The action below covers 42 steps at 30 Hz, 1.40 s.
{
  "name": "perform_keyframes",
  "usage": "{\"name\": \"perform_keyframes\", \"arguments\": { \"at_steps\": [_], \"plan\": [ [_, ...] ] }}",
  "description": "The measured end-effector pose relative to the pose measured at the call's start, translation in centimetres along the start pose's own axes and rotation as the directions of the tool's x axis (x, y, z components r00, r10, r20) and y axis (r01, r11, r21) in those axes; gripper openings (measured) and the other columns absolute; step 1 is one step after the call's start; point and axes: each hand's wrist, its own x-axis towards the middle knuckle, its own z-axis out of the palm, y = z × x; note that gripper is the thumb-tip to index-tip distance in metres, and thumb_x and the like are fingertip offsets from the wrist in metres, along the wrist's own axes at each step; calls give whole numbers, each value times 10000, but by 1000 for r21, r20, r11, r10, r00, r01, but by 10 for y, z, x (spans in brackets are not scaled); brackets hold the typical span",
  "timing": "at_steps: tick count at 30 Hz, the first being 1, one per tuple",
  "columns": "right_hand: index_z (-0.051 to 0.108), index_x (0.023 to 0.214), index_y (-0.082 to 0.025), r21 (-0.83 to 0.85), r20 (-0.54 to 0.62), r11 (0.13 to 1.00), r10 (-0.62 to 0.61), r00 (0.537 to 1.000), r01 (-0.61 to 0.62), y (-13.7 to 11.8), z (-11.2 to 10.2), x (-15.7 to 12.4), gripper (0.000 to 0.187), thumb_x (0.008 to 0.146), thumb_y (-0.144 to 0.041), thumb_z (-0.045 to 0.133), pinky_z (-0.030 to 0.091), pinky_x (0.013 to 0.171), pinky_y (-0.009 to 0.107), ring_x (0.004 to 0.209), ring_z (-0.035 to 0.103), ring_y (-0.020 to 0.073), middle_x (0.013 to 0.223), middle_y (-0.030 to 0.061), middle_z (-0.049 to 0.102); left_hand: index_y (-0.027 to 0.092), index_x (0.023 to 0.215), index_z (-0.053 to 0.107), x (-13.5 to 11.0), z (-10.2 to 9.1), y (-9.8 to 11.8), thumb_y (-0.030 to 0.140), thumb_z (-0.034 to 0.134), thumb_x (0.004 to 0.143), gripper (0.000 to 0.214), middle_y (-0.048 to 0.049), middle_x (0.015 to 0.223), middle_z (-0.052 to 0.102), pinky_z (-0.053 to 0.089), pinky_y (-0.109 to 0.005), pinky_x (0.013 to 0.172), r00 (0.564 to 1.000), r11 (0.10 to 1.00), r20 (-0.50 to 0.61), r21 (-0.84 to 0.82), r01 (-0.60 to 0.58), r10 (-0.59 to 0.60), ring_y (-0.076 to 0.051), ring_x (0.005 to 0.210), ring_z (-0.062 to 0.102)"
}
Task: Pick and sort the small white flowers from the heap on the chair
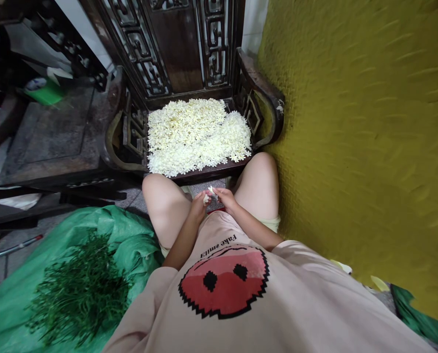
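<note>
In front of my belly, between my knees, both hands meet over white flowers. My left hand (200,203) has its fingers closed around a small white flower (206,199). Close beside it, my right hand (225,198) pinches another white flower (211,190) at the fingertips. The hands almost touch, and details between the fingers are too small to make out. Just past my knees, a thick layer of loose white flowers (196,135) covers the seat of a dark carved wooden chair (176,49).
On my left, a green plastic sheet (104,218) carries a heap of thin green stems (82,294). A dark wooden side table (53,132) stands at the left, with a green roll (44,90) on it. A yellow textured panel (362,147) rises close on my right.
</note>
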Motion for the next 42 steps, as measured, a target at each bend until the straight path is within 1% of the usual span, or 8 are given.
{"name": "perform_keyframes", "arguments": {
  "at_steps": [5, 8, 11, 14, 16, 27, 33, 42],
  "plan": [
    [643, 694, -143, 9, -7, 1000, 4, 1000, -4, -1, 1, -1, 465, 532, -577, 689, 275, 461, 212, 490, 389, 72, 577, -3, 563, 144, 832, 569, 2, -1, 2, 296, 634, 735, 191, 55, 518, 430, 267, -172, 410, 999, 998, -35, -42, -39, 38, -31, 393, 320],
    [639, 683, -144, 9, -3, 1000, 5, 1000, -5, -1, 1, -1, 458, 543, -577, 684, 270, 459, 216, 489, 389, 74, 574, -3, 558, 152, 791, 599, -2, 0, 1, 360, 613, 736, 216, 67, 479, 368, 246, -186, 425, 976, 971, -70, 134, -198, 208, -46, 403, 292],
    [647, 711, -142, 20, -5, 1000, 2, 1000, -2, -2, 1, -2, 457, 546, -566, 689, 262, 458, 219, 477, 361, 68, 563, -15, 538, 171, 722, 639, -9, 3, 0, 317, 676, 661, 163, 50, 519, 421, 275, -195, 480, 922, 853, -53, 403, -331, 383, -67, 477, 343],
    [656, 745, -140, 35, 17, 999, 11, 1000, -11, -4, 0, -2, 462, 553, -559, 690, 256, 458, 221, 459, 323, 59, 540, -28, 512, 201, 733, 674, -12, 4, -1, 259, 707, 607, 143, 56, 532, 402, 281, -197, 516, 885, 742, -16, 552, -380, 466, -78, 514, 340],
    [661, 754, -140, 32, 50, 999, 15, 999, -16, -5, 0, -2, 463, 557, -557, 690, 262, 461, 221, 456, 319, 57, 541, -27, 515, 213, 749, 684, -11, 3, -1, 251, 702, 606, 150, 56, 537, 390, 288, -198, 531, 869, 723, -30, 570, -392, 494, -87, 530, 345],
    [706, 797, -161, -72, 109, 996, -53, 993, 61, -7, 1, -5, 400, 566, -489, 711, 318, 514, 211, 621, 496, 106, 777, 39, 663, 194, 658, 675, -12, -3, -1, 273, 684, 602, 98, 23, 562, 509, 319, -197, 545, 880, 787, -83, 492, -372, 468, -115, 573, 413],
    [709, 794, -154, -79, 112, 995, -58, 992, 67, -9, 2, -5, 397, 547, -465, 724, 324, 519, 216, 626, 500, 112, 770, 46, 668, 173, 622, 664, -12, -2, -1, 246, 676, 604, 76, 27, 525, 523, 303, -197, 522, 861, 774, -102, 501, -389, 499, -96, 526, 404],
    [706, 790, -166, -60, 109, 998, -30, 994, 37, -2, 1, -1, 395, 533, -464, 737, 324, 531, 219, 628, 501, 109, 760, 29, 662, 155, 561, 557, -10, -2, -2, 193, 677, 573, 127, 56, 486, 473, 270, -185, 486, 899, 871, -138, 347, -348, 415, -58, 466, 376]
  ]
}}
